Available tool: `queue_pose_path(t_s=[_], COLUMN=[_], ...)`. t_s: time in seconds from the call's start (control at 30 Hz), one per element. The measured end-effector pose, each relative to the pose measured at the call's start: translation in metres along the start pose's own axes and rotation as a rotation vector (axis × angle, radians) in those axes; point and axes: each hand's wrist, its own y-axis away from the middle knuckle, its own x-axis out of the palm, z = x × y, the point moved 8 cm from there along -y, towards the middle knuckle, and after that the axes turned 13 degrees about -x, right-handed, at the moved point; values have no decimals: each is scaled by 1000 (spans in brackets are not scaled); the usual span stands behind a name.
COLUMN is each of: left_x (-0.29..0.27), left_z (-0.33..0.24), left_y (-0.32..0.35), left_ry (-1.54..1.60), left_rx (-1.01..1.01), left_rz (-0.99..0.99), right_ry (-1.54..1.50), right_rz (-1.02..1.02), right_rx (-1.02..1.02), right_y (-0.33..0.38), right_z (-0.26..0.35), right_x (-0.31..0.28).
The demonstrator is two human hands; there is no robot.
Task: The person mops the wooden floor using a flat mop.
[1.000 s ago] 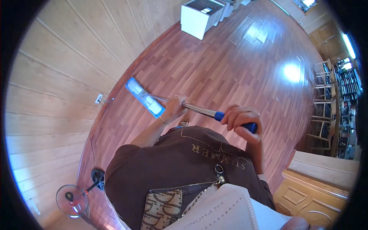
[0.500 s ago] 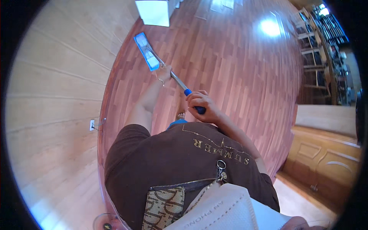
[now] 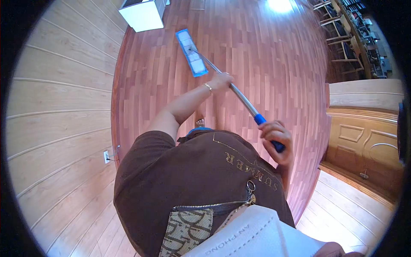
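A flat floor mop [image 3: 192, 53] with a long head, blue-edged and pale on top, lies on the wooden floor ahead of me. Its metal pole slants from the head back toward my right side and ends in a blue grip [image 3: 260, 119]. Low on the pole, my left hand [image 3: 221, 81] is closed around the metal, a bracelet on its wrist. My right hand [image 3: 277, 139] wraps the blue grip at the upper end, near my right side. The grip's end pokes out below its fingers.
Pale panelled wall [image 3: 64, 98] runs along the left, with a socket and plugged-in cord [image 3: 106, 156]. A white box-like cabinet [image 3: 143, 16] stands far left. Wooden chairs [image 3: 346, 51] line a long table at the far right; a wooden panelled door [image 3: 357, 143] is nearer on the right.
Both hands have moved right with the mop. Its head has swung rightward across the floor, away from the left wall. The room has shifted slightly in view.
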Motion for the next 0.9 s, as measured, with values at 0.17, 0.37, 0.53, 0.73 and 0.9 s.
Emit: queue_pose_path(t_s=[0.17, 0.37, 0.53, 0.73, 0.9], left_x=[37, 95, 127, 142, 119], left_z=[-127, -198, -232, -250, -235], left_y=[8, 20, 30, 45, 94], left_ry=[-86, -94, -41, -76, -65], left_rx=[218, 232, 118, -21, -184], left_rz=[405, 358, 287, 211, 98], right_ry=[117, 198, 282, 217, 41], right_rz=[-172, -342, -438, -631, -521], right_rx=[52, 13, -119, -310, -604], right_y=[64, 142, 199, 253, 231], right_z=[51, 78, 88, 72, 63], right_x=[-43, -88, -127, -182, -185])
